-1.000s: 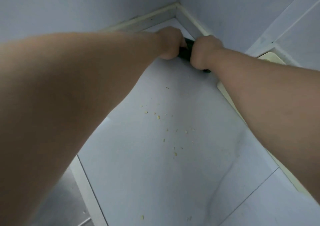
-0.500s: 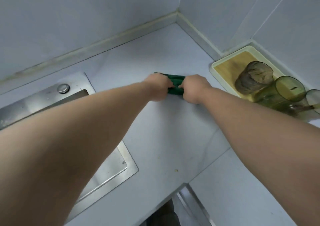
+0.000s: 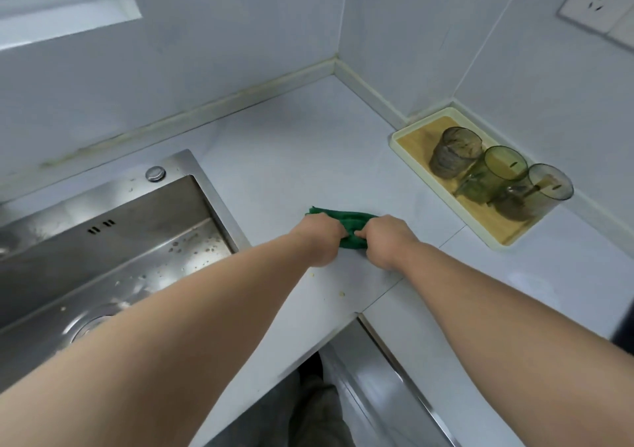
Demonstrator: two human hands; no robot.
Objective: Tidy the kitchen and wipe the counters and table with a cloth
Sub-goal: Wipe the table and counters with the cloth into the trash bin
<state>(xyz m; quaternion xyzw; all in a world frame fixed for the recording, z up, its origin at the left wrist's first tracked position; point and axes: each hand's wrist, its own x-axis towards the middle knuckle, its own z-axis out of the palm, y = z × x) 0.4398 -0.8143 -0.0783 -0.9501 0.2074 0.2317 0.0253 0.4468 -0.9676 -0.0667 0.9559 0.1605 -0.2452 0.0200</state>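
Cloth: The green cloth (image 3: 346,223) lies bunched up on the white tabletop (image 3: 291,158), between the sink (image 3: 192,167) and the tray (image 3: 395,142).
Left hand: The left hand (image 3: 320,237) has its fingers curled on the left end of the cloth and holds it down.
Right hand: The right hand (image 3: 384,240) grips the right end the same way.
Long way of the cloth: It runs from side to side. A bit of green shows between the two hands, and the rest pokes out on their far side.
Nearer hand: Neither one, since both are on it, side by side.
Crumbs: A few small yellow crumbs (image 3: 341,294) lie on the near side of the hands, close to the tabletop edge. I think the next wipe must pull toward the person to catch them.
Glasses: Three greenish glasses (image 3: 504,168) sit on the tray, well apart from the cloth.
Writing: There is none that I can read.
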